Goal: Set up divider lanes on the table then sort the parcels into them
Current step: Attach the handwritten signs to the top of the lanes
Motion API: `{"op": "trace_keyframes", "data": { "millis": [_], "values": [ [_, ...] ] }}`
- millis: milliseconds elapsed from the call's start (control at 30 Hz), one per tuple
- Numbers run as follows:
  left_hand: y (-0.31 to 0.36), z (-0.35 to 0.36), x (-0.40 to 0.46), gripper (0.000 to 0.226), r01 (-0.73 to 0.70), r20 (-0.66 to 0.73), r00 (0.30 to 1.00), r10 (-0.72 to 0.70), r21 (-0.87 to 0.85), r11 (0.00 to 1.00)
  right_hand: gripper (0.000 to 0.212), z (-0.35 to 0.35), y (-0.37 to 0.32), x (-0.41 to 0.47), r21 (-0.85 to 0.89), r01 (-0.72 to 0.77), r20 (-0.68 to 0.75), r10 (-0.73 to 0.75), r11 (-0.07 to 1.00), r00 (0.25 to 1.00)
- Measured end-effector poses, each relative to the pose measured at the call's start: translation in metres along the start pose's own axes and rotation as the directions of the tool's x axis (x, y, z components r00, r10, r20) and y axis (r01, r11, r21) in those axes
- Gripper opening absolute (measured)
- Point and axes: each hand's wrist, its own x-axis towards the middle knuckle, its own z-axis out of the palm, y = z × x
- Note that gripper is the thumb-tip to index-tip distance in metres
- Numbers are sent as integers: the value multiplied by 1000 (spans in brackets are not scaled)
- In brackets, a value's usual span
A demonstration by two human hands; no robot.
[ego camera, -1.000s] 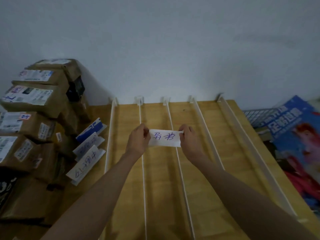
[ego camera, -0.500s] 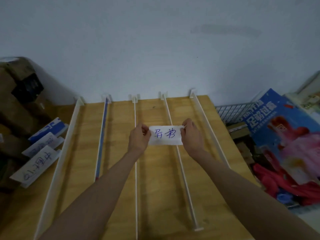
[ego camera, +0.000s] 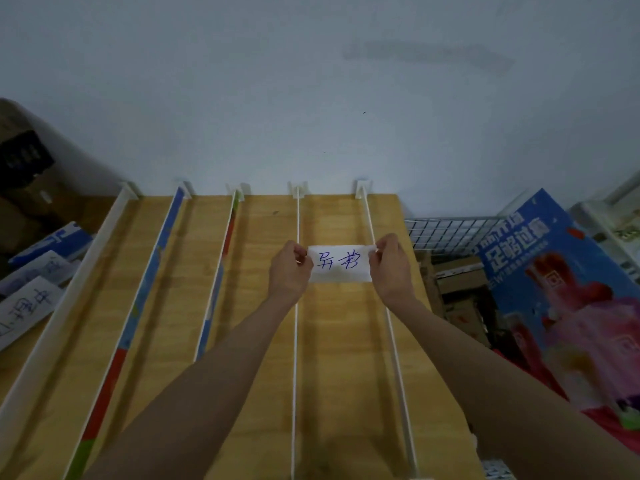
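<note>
Two bare arms are reaching out over the wooden bench (ego camera: 346, 375). The left hand (ego camera: 289, 271) and the right hand (ego camera: 389, 268) are each pinching one end of a small white paper label (ego camera: 341, 264). So each grip is closed on the label, one at each side. The label has blue writing on it. It is being held flat, up above the lane on the far right, between the two thin white dividers (ego camera: 296, 323) there.

It looks like the lanes are already set up and the person is now naming them. To do this step well, the label should go down straight, with the writing the right way up. It should sit inside one lane only and not cross a divider. Both hands should lower it together so it does not bend or tip. I cannot tell how it will be fixed in place.

Further left, more dividers are running to the wall (ego camera: 311, 98), some with blue and red on them. More labels (ego camera: 31, 271) are lying at the left edge. Brown boxes (ego camera: 20, 174) are piled behind them. A blue printed box (ego camera: 540, 271) and a wire basket (ego camera: 446, 233) are standing on the right.
</note>
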Motion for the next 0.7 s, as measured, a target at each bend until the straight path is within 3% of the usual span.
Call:
{"op": "trace_keyframes", "data": {
  "millis": [267, 700],
  "values": [
    [15, 36, 62, 11, 54, -9, 998, -54, -17, 998, 15, 15, 15, 71, 69, -43, 21, 42, 997, 999],
    [-9, 84, 228, 40, 109, 108, 988, -109, 1, 994, 28, 98, 27, 219, 180, -100, 103, 82, 979, 991]
  ]
}}
